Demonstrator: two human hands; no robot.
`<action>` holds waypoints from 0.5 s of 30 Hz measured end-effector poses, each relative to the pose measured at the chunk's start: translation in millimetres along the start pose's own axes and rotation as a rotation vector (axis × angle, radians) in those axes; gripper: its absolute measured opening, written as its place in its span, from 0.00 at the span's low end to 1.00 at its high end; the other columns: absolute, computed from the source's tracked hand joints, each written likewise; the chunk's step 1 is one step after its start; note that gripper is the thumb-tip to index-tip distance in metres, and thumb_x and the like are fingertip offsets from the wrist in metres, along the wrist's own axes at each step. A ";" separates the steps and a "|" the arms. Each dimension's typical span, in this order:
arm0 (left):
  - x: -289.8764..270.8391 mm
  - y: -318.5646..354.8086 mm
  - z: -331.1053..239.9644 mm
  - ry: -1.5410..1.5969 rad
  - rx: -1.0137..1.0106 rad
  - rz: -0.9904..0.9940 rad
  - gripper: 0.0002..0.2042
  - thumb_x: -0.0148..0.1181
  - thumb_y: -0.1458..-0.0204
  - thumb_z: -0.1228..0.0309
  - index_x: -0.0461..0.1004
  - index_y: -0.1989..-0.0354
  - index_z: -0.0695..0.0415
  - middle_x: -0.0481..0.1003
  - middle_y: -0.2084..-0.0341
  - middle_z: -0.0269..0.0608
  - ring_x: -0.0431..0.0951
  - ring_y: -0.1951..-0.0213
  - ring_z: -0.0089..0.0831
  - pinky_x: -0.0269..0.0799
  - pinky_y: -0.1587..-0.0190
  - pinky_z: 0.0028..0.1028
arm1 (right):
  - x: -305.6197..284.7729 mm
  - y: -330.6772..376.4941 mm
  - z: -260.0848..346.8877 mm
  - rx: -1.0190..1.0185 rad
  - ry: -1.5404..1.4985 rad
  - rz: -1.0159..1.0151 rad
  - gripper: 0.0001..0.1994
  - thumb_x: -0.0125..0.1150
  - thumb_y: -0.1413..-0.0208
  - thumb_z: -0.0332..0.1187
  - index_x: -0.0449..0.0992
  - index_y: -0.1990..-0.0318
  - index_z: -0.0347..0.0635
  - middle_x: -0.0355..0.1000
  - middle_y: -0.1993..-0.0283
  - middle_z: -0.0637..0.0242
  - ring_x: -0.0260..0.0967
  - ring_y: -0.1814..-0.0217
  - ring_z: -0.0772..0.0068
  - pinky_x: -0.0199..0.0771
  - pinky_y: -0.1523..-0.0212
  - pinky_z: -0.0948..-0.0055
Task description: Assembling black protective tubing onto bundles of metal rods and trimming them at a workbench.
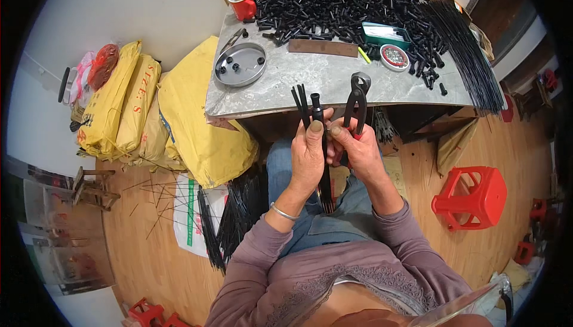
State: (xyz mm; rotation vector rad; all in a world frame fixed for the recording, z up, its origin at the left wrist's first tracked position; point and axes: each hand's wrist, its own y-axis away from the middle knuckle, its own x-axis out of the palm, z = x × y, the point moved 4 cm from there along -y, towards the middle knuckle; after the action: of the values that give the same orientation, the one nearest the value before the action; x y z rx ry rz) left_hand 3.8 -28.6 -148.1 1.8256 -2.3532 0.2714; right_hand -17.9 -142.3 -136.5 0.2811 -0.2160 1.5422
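Both my hands are raised over my lap, just in front of the table's near edge. My left hand is closed around several thin black rods and a thicker black piece with a ringed, tube-like top. The lower ends of the held bundle hang down between my knees. In my right hand are end-cutting pincers with red handles, their dark jaws pointing up. The right thumb and fingertips are close against the black piece; whether they pinch it I cannot tell.
On the grey table lies a large heap of short black parts. Around it are a round metal tray, a teal box, a round tin and long black rods. Yellow sacks stand left; a red stool right.
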 end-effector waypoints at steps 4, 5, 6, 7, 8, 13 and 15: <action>1.9 0.5 -3.1 0.042 0.024 0.001 0.30 0.43 0.39 0.45 0.71 0.48 0.63 0.66 0.81 0.29 0.64 0.81 0.14 0.60 0.81 0.17 | -0.1 -1.7 4.3 -0.041 -0.036 0.039 0.09 0.57 0.39 0.35 0.71 0.64 0.37 0.69 0.78 0.67 0.69 0.80 0.76 0.68 0.82 0.78; 2.8 1.2 -4.4 0.053 0.011 0.026 0.30 0.42 0.38 0.45 0.71 0.48 0.63 0.66 0.82 0.29 0.64 0.82 0.15 0.60 0.81 0.17 | -0.9 -2.7 6.3 -0.048 -0.033 0.066 0.08 0.57 0.39 0.33 0.71 0.65 0.37 0.69 0.78 0.66 0.70 0.80 0.76 0.69 0.82 0.77; 2.5 1.5 -4.9 0.053 0.011 0.027 0.30 0.42 0.38 0.45 0.71 0.48 0.63 0.66 0.82 0.29 0.64 0.82 0.15 0.60 0.81 0.17 | -2.1 -3.5 10.3 -0.048 -0.032 0.065 0.08 0.57 0.39 0.33 0.71 0.65 0.37 0.69 0.78 0.66 0.70 0.80 0.76 0.69 0.82 0.77; 3.4 1.9 -5.2 0.073 0.004 0.059 0.30 0.42 0.38 0.45 0.71 0.49 0.62 0.66 0.83 0.30 0.64 0.82 0.15 0.60 0.81 0.18 | -1.9 -4.2 15.4 -0.044 0.009 0.091 0.07 0.57 0.39 0.32 0.72 0.63 0.36 0.70 0.77 0.66 0.71 0.79 0.75 0.70 0.81 0.76; 4.3 2.4 -5.6 0.092 -0.002 0.091 0.30 0.41 0.38 0.44 0.71 0.49 0.62 0.66 0.83 0.30 0.64 0.82 0.15 0.60 0.81 0.18 | -1.7 -4.8 18.8 -0.041 0.051 0.117 0.07 0.57 0.40 0.30 0.73 0.61 0.35 0.70 0.77 0.65 0.72 0.79 0.74 0.72 0.81 0.76; 6.2 1.1 -8.1 0.147 -0.039 0.120 0.31 0.40 0.38 0.44 0.73 0.52 0.64 0.67 0.84 0.31 0.65 0.83 0.16 0.60 0.81 0.18 | -3.1 -5.2 21.1 0.039 0.167 0.116 0.09 0.55 0.39 0.29 0.73 0.55 0.33 0.71 0.75 0.64 0.73 0.78 0.74 0.73 0.78 0.76; 2.1 -3.0 -4.3 0.168 -0.048 0.106 0.31 0.40 0.38 0.44 0.73 0.53 0.64 0.67 0.84 0.30 0.65 0.84 0.16 0.60 0.81 0.18 | -2.3 -0.9 28.0 0.068 0.225 0.101 0.10 0.54 0.39 0.29 0.72 0.53 0.33 0.71 0.74 0.64 0.73 0.76 0.74 0.74 0.76 0.76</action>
State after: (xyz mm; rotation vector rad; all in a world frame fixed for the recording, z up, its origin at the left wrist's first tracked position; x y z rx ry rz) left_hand 6.2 -30.3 -143.3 1.5935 -2.3220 0.3623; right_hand -16.0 -153.2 -110.6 0.1498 -0.0002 1.6693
